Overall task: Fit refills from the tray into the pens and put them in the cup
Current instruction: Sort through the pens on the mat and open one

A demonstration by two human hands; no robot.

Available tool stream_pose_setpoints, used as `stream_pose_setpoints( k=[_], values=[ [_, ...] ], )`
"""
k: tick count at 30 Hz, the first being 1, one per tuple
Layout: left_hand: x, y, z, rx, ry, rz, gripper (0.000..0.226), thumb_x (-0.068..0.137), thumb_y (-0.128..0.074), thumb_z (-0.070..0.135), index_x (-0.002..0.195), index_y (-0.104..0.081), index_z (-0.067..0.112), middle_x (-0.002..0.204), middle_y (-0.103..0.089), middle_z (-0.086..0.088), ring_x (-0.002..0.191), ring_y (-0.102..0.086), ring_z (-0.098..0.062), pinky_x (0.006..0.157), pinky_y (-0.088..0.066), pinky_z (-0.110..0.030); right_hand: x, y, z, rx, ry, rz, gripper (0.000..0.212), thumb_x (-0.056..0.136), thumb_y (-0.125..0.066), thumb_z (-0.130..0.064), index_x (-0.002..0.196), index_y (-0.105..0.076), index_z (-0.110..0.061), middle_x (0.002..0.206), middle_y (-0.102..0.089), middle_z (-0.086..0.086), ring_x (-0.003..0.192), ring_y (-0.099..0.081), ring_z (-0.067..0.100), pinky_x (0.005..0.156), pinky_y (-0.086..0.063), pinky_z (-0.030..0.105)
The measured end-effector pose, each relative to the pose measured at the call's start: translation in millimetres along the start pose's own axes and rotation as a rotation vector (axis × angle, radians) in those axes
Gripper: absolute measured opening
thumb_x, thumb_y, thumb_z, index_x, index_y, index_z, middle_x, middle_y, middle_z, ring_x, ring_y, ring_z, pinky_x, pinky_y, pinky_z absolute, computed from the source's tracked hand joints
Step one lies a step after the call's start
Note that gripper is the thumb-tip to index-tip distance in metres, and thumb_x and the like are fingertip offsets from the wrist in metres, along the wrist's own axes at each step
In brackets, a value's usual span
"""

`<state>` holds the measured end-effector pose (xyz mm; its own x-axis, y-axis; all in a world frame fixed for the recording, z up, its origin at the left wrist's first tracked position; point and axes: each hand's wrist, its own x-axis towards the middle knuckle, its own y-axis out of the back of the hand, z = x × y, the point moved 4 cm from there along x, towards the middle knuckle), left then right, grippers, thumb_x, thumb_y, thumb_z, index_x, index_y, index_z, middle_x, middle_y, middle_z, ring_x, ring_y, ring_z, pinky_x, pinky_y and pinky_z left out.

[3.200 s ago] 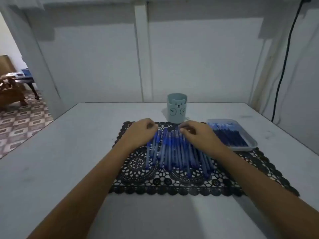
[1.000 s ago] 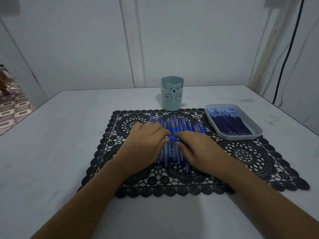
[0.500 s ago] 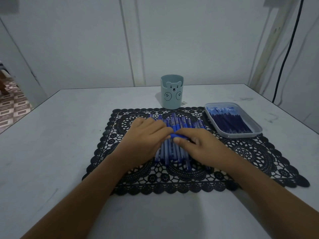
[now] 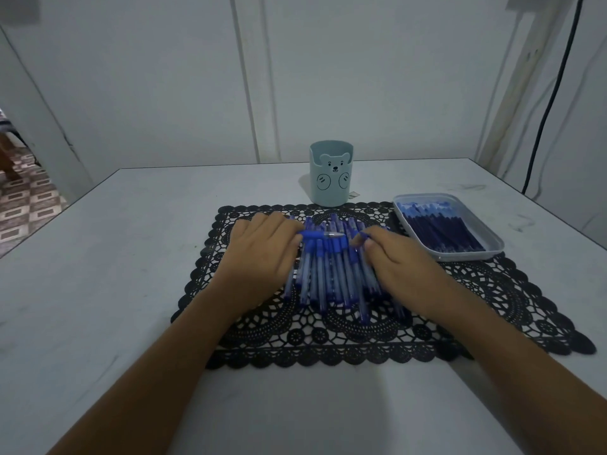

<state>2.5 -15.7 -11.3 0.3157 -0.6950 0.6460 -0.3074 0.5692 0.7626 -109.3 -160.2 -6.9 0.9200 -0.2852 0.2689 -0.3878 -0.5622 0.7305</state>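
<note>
From my end: L hand (image 4: pixel 262 254) has its fingers curled round one blue pen (image 4: pixel 320 235). The pen lies crosswise and sticks out of the fingertips toward the R hand, silver tip leading. R hand (image 4: pixel 404 261) sits just across from that tip, not touching it. Its thumb and forefinger are closed together on a small blue piece (image 4: pixel 362 237); I can't tell what part it is, too small. The other R fingers are tucked under, so I can't see them.

Under both sets of fingers, and in the gap betw. them, is the pile of pens (image 4: pixel 331 277), barrels running toward and away from me, resting on the black lace mat (image 4: pixel 492 290). The held pen crosses over the far end of the pile.

Past the fingertips, just off the mat's far edge, stands the bear-face cup (image 4: pixel 331 174), upright. I can't see inside it.

Out beyond the R knuckles, near but apart, is the white tray (image 4: pixel 492 247) with dark blue refills (image 4: pixel 440 231) lying in it. The tray's near corner overlaps the mat.

All of this sits on a pale table (image 4: pixel 115 257).
</note>
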Motion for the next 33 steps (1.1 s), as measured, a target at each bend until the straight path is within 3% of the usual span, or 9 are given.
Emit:
stream_pose_setpoints(
  k=[3, 5, 11, 14, 18, 21, 24, 28, 33],
  values=[
    [-1, -6, -2, -0.060, 0.086, -0.074, 0.036, 0.090, -0.028, 0.038, 0.103, -0.056, 0.018, 0.083, -0.040, 0.010, 0.074, -0.037, -0.013, 0.069, -0.022, -0.028, -1, -3, -7, -0.101, 0.098, -0.125, 0.029, 0.097, -0.038, -0.021, 0.120, -0.054, -0.024, 0.091, -0.042, -0.016, 0.078, -0.046, -0.001, 0.067, -0.035, 0.009],
    [-1, -12, -4, -0.074, 0.113, -0.121, 0.043, 0.088, -0.026, 0.046, 0.108, -0.054, 0.021, 0.085, -0.042, 0.011, 0.077, -0.036, -0.011, 0.071, -0.025, -0.029, -5, -8, -13, -0.174, 0.193, -0.253, 0.028, 0.093, -0.049, -0.024, 0.120, -0.054, -0.029, 0.093, -0.048, -0.014, 0.082, -0.045, -0.003, 0.071, -0.034, 0.009],
    [-3, -15, -6, -0.141, 0.136, -0.151, 0.046, 0.087, -0.022, 0.046, 0.115, -0.053, 0.026, 0.087, -0.054, 0.008, 0.079, -0.045, -0.013, 0.068, -0.030, -0.030, -18, -22, -20, -0.282, 0.268, -0.427, 0.022, 0.082, -0.063, -0.037, 0.086, -0.041, -0.039, 0.088, -0.051, -0.017, 0.086, -0.039, 0.003, 0.079, -0.028, 0.023],
    [-3, -15, -4, -0.129, 0.114, -0.155, 0.046, 0.088, -0.023, 0.045, 0.115, -0.055, 0.025, 0.083, -0.053, 0.007, 0.076, -0.045, -0.014, 0.067, -0.029, -0.030, -17, -25, -21, -0.341, 0.300, -0.396, 0.027, 0.080, -0.064, -0.041, 0.083, -0.038, -0.038, 0.090, -0.051, -0.016, 0.089, -0.040, 0.007, 0.080, -0.028, 0.027],
    [-3, -15, -1, -0.120, 0.096, -0.158, 0.046, 0.088, -0.025, 0.044, 0.113, -0.056, 0.023, 0.081, -0.047, 0.010, 0.074, -0.044, -0.013, 0.067, -0.027, -0.029, -16, -19, -21, -0.305, 0.262, -0.365, 0.027, 0.078, -0.062, -0.049, 0.091, -0.050, -0.029, 0.093, -0.054, -0.015, 0.089, -0.043, 0.005, 0.079, -0.035, 0.025],
    [-1, -11, 3, -0.154, 0.056, -0.124, 0.039, 0.089, -0.031, 0.039, 0.109, -0.059, 0.019, 0.081, -0.053, 0.006, 0.073, -0.049, -0.014, 0.065, -0.033, -0.030, -11, -9, -20, -0.159, 0.207, -0.159, 0.027, 0.084, -0.052, -0.046, 0.085, -0.057, -0.020, 0.079, -0.058, -0.010, 0.071, -0.050, 0.004, 0.065, -0.041, 0.018],
    [3, -4, 15, -0.235, -0.049, -0.088, 0.035, 0.092, -0.038, 0.030, 0.109, -0.061, 0.011, 0.082, -0.056, 0.002, 0.069, -0.049, -0.014, 0.059, -0.043, -0.034, -6, 6, -12, 0.034, 0.004, 0.086, 0.054, 0.086, -0.038, -0.054, 0.073, -0.055, -0.005, 0.065, -0.057, 0.005, 0.054, -0.046, 0.009, 0.057, -0.042, 0.024],
    [4, 6, 33, -0.200, -0.184, -0.009, 0.032, 0.094, -0.042, 0.025, 0.107, -0.063, 0.006, 0.079, -0.057, -0.005, 0.065, -0.052, -0.019, 0.054, -0.045, -0.034, -7, 3, -9, 0.315, -0.124, 0.080, 0.072, 0.078, -0.035, -0.061, 0.064, -0.048, 0.008, 0.051, -0.046, 0.003, 0.046, -0.041, 0.010, 0.048, -0.036, 0.017],
    [3, 15, 41, -0.222, -0.200, -0.024, 0.031, 0.093, -0.043, 0.025, 0.109, -0.064, 0.008, 0.076, -0.056, 0.005, 0.061, -0.046, -0.005, 0.054, -0.039, -0.015, -5, -3, -11, 0.483, -0.025, 0.092, 0.045, 0.083, -0.044, -0.048, 0.047, -0.039, -0.021, 0.047, -0.028, -0.005, 0.040, -0.024, 0.005, 0.042, -0.024, 0.016]
  ],
)
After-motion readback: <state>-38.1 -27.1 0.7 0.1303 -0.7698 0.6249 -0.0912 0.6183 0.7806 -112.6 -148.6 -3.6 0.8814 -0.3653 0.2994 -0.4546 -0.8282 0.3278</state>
